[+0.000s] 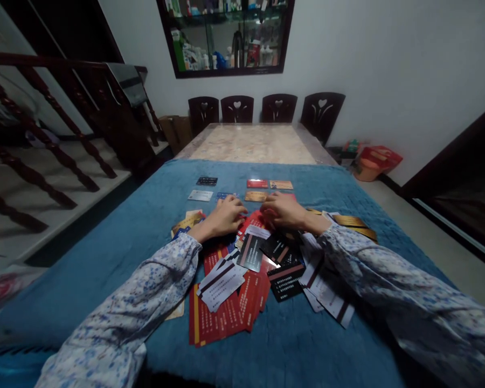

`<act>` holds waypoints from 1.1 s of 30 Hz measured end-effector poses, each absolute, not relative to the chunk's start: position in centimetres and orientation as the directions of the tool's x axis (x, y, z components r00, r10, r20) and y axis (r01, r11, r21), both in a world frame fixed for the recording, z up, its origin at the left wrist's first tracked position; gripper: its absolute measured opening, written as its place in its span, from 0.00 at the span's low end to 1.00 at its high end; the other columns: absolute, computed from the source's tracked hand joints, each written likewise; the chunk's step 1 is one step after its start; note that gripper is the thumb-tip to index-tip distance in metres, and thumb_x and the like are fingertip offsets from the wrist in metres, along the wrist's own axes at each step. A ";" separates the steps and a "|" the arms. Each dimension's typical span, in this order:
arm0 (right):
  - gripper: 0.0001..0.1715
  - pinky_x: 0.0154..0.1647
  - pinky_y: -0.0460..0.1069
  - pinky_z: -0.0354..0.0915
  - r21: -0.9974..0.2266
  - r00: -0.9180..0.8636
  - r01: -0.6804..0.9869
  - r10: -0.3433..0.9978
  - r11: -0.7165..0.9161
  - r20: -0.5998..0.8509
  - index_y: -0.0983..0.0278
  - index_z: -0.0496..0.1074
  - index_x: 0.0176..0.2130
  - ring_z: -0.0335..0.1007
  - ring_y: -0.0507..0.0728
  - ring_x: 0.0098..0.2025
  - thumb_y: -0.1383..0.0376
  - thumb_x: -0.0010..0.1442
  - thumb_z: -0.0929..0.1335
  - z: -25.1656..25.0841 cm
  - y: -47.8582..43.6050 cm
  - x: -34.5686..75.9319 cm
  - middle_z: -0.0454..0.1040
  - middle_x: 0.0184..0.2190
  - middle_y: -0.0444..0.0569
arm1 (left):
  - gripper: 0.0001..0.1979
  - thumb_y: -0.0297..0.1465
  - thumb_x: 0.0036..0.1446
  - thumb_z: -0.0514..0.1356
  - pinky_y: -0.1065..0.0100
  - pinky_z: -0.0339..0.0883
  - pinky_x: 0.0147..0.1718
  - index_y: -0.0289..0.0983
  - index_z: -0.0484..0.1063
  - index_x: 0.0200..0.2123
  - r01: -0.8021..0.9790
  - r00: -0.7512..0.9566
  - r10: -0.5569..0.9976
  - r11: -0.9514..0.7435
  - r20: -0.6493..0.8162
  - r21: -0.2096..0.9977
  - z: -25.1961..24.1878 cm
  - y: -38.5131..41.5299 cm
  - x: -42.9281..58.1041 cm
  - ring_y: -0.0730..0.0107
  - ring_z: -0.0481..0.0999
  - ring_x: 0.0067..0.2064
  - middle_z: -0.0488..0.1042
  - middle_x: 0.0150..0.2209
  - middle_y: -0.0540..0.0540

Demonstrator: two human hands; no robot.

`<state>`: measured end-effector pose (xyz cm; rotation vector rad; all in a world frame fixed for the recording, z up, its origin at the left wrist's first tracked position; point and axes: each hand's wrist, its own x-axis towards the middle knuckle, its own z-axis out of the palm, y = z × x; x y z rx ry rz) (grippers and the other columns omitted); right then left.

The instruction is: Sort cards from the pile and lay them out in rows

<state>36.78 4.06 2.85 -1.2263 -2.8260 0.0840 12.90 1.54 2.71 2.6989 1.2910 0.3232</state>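
My left hand [226, 215] rests palm down at the far edge of a mixed heap of plastic cards, its fingers bent but apart. Opposite it, my right hand [285, 210] curves over the red cards [256, 220], its fingertips partly hidden. I see no card gripped in either hand. Nearer me in the heap lie black cards [286, 281], white cards [224, 283] with dark stripes, and a fan of red cards with yellow edges [226, 323]. Gold cards [188, 222] stick out left of my left hand, and more gold cards [353, 222] lie beyond my right wrist.
Beyond my hands, single cards lie in short rows, among them a black card [207, 181], a silver card [200, 195] and a red card [257, 184]. A blue cloth [145, 215] covers the near part of the marble table [246, 143]. Several dark chairs [279, 109] stand behind.
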 end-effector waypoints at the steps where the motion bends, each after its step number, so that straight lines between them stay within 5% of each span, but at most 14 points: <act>1: 0.15 0.50 0.54 0.60 -0.073 -0.685 0.724 0.728 0.685 0.035 0.64 0.79 0.49 0.67 0.63 0.48 0.63 0.65 0.67 2.8 3.7 36.6 0.77 0.48 0.58 | 0.13 0.31 0.62 0.59 0.49 0.62 0.56 0.40 0.79 0.48 0.762 0.605 0.788 -0.615 0.116 0.206 2.9 1.5 12.8 0.50 0.66 0.58 0.76 0.51 0.40; 10: 0.23 0.51 0.57 0.62 -0.084 -0.580 0.812 0.815 0.577 -0.008 0.61 0.76 0.55 0.62 0.69 0.58 0.52 0.66 0.68 3.3 1.2 32.8 0.73 0.55 0.60 | 0.17 0.30 0.57 0.59 0.57 0.65 0.57 0.39 0.80 0.48 0.822 0.521 0.853 -0.510 0.025 0.253 2.7 4.4 10.9 0.53 0.72 0.55 0.80 0.50 0.42; 14: 0.26 0.51 0.58 0.63 -0.091 -0.530 0.846 0.846 0.525 -0.053 0.61 0.77 0.53 0.61 0.70 0.59 0.47 0.63 0.70 3.2 1.4 31.3 0.74 0.54 0.60 | 0.14 0.28 0.54 0.60 0.65 0.69 0.50 0.36 0.83 0.41 0.800 0.554 0.833 -0.529 -0.011 0.282 2.3 5.3 10.5 0.58 0.78 0.47 0.83 0.43 0.42; 24: 0.23 0.48 0.55 0.64 -0.136 -0.407 0.908 0.912 0.397 -0.054 0.57 0.76 0.57 0.64 0.69 0.59 0.55 0.65 0.68 2.7 2.2 30.2 0.77 0.54 0.56 | 0.11 0.26 0.45 0.62 0.70 0.66 0.34 0.35 0.80 0.35 0.787 0.548 0.829 -0.467 -0.111 0.403 2.1 6.9 10.7 0.64 0.76 0.36 0.80 0.34 0.47; 33: 0.18 0.47 0.56 0.63 -0.125 -0.509 0.859 0.854 0.497 -0.106 0.58 0.78 0.52 0.63 0.70 0.58 0.61 0.65 0.66 3.0 1.4 30.3 0.76 0.52 0.57 | 0.11 0.33 0.48 0.67 0.68 0.69 0.41 0.36 0.79 0.36 0.795 0.532 0.844 -0.471 -0.065 0.383 1.7 6.8 10.3 0.62 0.76 0.39 0.79 0.34 0.47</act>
